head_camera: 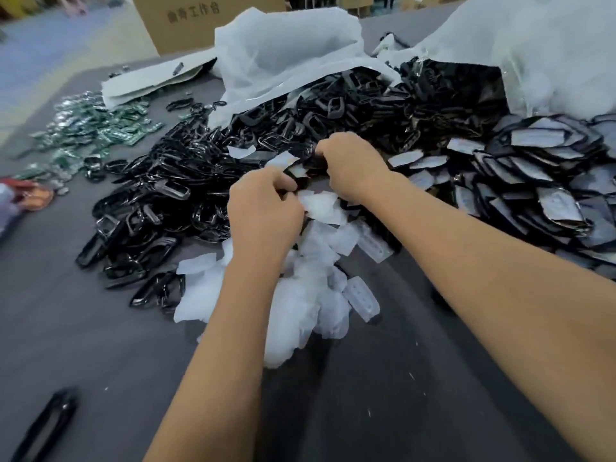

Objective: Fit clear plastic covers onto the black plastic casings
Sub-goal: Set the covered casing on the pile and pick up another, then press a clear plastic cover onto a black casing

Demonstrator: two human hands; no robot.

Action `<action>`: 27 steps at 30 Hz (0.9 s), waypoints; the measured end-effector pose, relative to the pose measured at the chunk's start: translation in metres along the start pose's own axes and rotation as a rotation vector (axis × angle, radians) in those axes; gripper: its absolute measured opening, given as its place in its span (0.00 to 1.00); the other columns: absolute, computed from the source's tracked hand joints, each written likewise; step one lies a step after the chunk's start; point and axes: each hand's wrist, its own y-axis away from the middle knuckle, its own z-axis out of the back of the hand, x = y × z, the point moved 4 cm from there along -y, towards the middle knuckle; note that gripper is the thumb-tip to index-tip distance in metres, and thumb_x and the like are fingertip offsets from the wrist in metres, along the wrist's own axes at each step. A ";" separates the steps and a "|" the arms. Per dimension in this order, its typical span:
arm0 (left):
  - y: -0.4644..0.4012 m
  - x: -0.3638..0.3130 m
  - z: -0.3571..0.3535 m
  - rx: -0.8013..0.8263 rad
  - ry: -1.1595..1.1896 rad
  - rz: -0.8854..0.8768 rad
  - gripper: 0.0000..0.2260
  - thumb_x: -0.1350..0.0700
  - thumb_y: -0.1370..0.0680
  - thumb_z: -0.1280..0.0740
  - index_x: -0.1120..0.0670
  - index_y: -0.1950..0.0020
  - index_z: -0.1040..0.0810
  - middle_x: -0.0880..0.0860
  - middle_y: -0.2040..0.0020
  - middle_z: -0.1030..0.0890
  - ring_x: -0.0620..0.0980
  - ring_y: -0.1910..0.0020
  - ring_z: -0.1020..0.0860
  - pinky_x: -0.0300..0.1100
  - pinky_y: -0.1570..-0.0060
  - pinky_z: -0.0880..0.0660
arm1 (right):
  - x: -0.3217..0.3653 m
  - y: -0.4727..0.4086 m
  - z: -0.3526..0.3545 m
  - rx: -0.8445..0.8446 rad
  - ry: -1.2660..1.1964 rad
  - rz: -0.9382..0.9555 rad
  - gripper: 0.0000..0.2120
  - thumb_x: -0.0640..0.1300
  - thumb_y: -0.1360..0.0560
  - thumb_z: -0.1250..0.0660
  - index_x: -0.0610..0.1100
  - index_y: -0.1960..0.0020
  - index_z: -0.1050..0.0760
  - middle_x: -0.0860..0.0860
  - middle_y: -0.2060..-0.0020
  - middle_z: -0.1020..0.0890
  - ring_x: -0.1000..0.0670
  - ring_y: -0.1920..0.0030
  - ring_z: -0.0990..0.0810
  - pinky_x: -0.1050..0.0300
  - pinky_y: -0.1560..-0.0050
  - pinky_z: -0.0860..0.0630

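Head view: your left hand (263,208) has fingers curled, pinching what looks like a clear cover (318,203). Your right hand (350,161) grips a black casing (308,161) mid-table, at the black casings heap (200,181). Risk: loose covers pile (300,295) underneath can snag, and a skewed cover won't seat.

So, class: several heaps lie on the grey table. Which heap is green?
The heap of green circuit boards at far left; the other heaps are black casings or white film.
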 end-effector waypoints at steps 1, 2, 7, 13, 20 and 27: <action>0.000 0.006 0.003 -0.006 0.053 0.015 0.12 0.63 0.27 0.34 0.52 0.52 0.13 0.47 0.54 0.15 0.46 0.53 0.17 0.41 0.47 0.22 | -0.002 -0.001 0.001 -0.039 -0.017 -0.022 0.16 0.31 0.22 0.36 0.40 0.37 0.23 0.40 0.40 0.20 0.38 0.38 0.23 0.44 0.42 0.21; 0.000 0.011 0.005 -0.013 0.112 0.027 0.11 0.63 0.27 0.33 0.51 0.53 0.14 0.46 0.57 0.15 0.44 0.56 0.17 0.42 0.49 0.20 | -0.006 -0.001 0.001 -0.073 -0.047 -0.051 0.15 0.30 0.23 0.35 0.40 0.39 0.22 0.40 0.42 0.19 0.38 0.40 0.21 0.44 0.42 0.20; -0.001 0.027 0.002 0.052 0.457 0.126 0.06 0.57 0.19 0.32 0.54 0.53 0.16 0.54 0.58 0.14 0.51 0.64 0.13 0.50 0.57 0.15 | -0.016 0.013 0.009 -0.226 -0.310 -0.169 0.10 0.34 0.25 0.28 0.44 0.46 0.14 0.45 0.49 0.14 0.44 0.47 0.16 0.49 0.44 0.19; -0.005 0.016 -0.006 0.163 0.768 0.149 0.10 0.55 0.16 0.34 0.59 0.45 0.16 0.68 0.54 0.17 0.54 0.60 0.15 0.37 0.65 0.20 | 0.030 0.038 0.020 -0.115 -0.835 0.161 0.09 0.35 0.29 0.25 0.43 0.51 0.13 0.50 0.61 0.12 0.51 0.59 0.13 0.56 0.53 0.16; -0.009 0.038 0.008 -0.115 0.961 0.373 0.12 0.68 0.17 0.44 0.61 0.50 0.22 0.55 0.62 0.21 0.57 0.65 0.14 0.40 0.71 0.21 | 0.019 0.020 0.005 -0.055 -0.359 0.050 0.12 0.49 0.27 0.21 0.48 0.45 0.15 0.53 0.54 0.16 0.52 0.51 0.18 0.54 0.45 0.20; -0.011 0.044 0.009 -0.046 1.343 0.513 0.06 0.69 0.21 0.39 0.63 0.49 0.23 0.57 0.64 0.21 0.62 0.62 0.16 0.43 0.61 0.18 | 0.014 0.019 0.003 -0.072 -0.248 -0.031 0.06 0.47 0.23 0.24 0.45 0.51 0.13 0.49 0.56 0.14 0.48 0.51 0.18 0.56 0.49 0.24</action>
